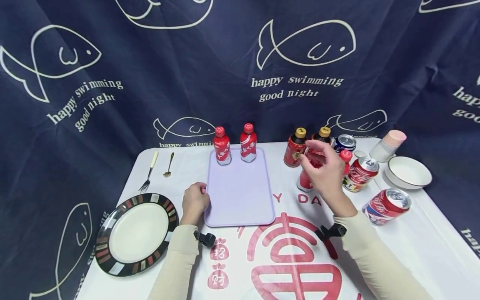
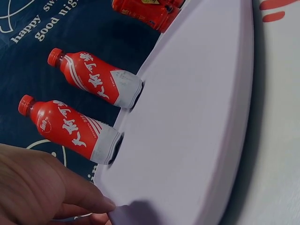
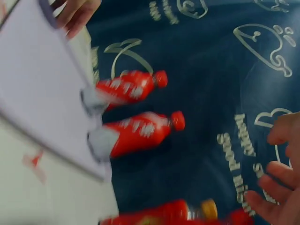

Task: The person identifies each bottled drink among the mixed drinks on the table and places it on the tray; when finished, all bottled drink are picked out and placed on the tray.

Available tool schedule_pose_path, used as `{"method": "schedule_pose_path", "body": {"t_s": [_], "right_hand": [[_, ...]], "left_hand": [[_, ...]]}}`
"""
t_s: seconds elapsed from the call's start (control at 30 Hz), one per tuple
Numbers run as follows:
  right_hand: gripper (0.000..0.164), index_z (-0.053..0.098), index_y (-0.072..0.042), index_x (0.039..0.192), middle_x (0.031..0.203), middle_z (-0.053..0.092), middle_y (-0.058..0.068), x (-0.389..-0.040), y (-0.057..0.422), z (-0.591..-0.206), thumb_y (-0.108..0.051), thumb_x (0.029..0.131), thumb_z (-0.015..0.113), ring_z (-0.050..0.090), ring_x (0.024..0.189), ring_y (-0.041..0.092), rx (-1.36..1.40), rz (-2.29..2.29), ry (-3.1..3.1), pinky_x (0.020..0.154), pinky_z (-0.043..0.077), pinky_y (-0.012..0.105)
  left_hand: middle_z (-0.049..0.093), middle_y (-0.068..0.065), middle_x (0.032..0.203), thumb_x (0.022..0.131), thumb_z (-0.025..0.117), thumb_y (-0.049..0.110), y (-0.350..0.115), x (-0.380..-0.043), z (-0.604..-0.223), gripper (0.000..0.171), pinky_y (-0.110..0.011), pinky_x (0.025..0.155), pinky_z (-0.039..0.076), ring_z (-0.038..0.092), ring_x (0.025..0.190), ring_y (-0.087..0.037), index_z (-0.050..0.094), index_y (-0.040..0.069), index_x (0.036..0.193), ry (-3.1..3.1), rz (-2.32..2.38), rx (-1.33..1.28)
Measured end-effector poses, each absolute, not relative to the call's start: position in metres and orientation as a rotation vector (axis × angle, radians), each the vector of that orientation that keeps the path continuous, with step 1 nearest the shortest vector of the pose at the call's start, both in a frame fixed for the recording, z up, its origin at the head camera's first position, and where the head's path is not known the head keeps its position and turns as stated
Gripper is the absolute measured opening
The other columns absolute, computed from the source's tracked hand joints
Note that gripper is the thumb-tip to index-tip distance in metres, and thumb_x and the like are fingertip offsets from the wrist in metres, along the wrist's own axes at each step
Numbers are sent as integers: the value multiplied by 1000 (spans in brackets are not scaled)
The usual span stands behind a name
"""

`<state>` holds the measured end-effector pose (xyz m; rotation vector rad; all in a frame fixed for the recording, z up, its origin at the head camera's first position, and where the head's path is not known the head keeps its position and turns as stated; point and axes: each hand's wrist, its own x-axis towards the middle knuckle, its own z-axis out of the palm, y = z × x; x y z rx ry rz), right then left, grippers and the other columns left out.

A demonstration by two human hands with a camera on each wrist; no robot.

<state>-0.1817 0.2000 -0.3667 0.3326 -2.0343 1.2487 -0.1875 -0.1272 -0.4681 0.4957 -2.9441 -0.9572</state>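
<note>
My left hand (image 1: 196, 203) pinches the left edge of a pale lilac tray (image 1: 240, 191); in the left wrist view the thumb (image 2: 89, 194) lies at the rim. Two red-and-white bottles (image 1: 223, 148) with red caps stand upright at the tray's far end. To the tray's right, my right hand (image 1: 325, 168) is raised among the drinks, fingers and thumb curved apart with nothing between them. Behind it are two dark bottles (image 1: 294, 150) with yellow caps. It partly covers a red bottle (image 1: 304, 182), and a red cap (image 1: 346, 156) shows beside it.
Several cans, such as a red can (image 1: 388, 206), stand on the right, near a white bowl (image 1: 408, 173) and a pink-topped cup (image 1: 391, 143). A dark-rimmed plate (image 1: 102, 239), a fork (image 1: 150, 173) and a small spoon (image 1: 169, 164) lie left. A navy curtain (image 1: 232, 62) hangs behind.
</note>
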Motion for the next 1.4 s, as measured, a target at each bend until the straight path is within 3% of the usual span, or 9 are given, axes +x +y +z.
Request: {"method": "schedule_pose_path", "body": {"t_s": [0.1, 0.23, 0.43, 0.77, 1.0, 1.33, 1.4], "right_hand": [[40, 63, -5, 109, 109, 63, 5, -185, 219, -382, -2, 70, 72, 58, 97, 9, 265, 1100, -2017, 81, 46, 21], [47, 60, -7, 116, 118, 59, 6, -187, 234, -393, -9, 70, 72, 52, 111, 20, 224, 979, -2061, 89, 39, 28], [61, 49, -7, 127, 122, 56, 14, -184, 240, -405, -11, 71, 73, 53, 105, 31, 136, 1022, -2224, 84, 39, 44], [78, 30, -8, 139, 127, 48, 23, -185, 241, -426, -12, 74, 72, 50, 111, 39, 36, 1084, -2460, 87, 42, 53], [87, 20, -14, 143, 132, 42, 22, -189, 237, -441, -8, 73, 72, 44, 118, 38, 38, 1151, -2433, 95, 35, 55], [85, 26, -19, 143, 136, 41, 16, -191, 231, -449, -1, 73, 70, 39, 124, 33, 17, 1192, -2308, 101, 26, 55], [84, 28, -20, 142, 135, 42, 15, -191, 230, -450, -1, 72, 71, 40, 123, 31, 2, 1194, -2294, 100, 29, 54]], "left_hand": [[56, -2, 79, 74, 57, 4, -128, -188, -468, 33, -36, 66, 42, 53, 77, -23, 63, 9, 106, -2942, -960, 495], [56, -2, 79, 74, 57, 3, -128, -188, -468, 33, -36, 66, 42, 53, 77, -23, 63, 9, 106, -2940, -962, 503], [57, -3, 80, 74, 57, 4, -127, -186, -469, 34, -35, 66, 42, 53, 77, -23, 63, 9, 107, -2929, -965, 510], [57, -2, 78, 74, 56, 3, -124, -186, -470, 32, -35, 64, 42, 53, 75, -22, 65, 8, 105, -2894, -956, 492], [57, -2, 78, 74, 56, 4, -126, -185, -470, 29, -36, 65, 42, 53, 76, -23, 66, 9, 101, -2894, -937, 483], [59, -2, 79, 74, 56, 3, -125, -185, -471, 33, -39, 67, 45, 54, 77, -24, 67, 10, 105, -2886, -915, 462], [60, -3, 80, 74, 57, 3, -125, -185, -471, 34, -39, 68, 45, 55, 77, -24, 67, 9, 106, -2887, -912, 456]]}}
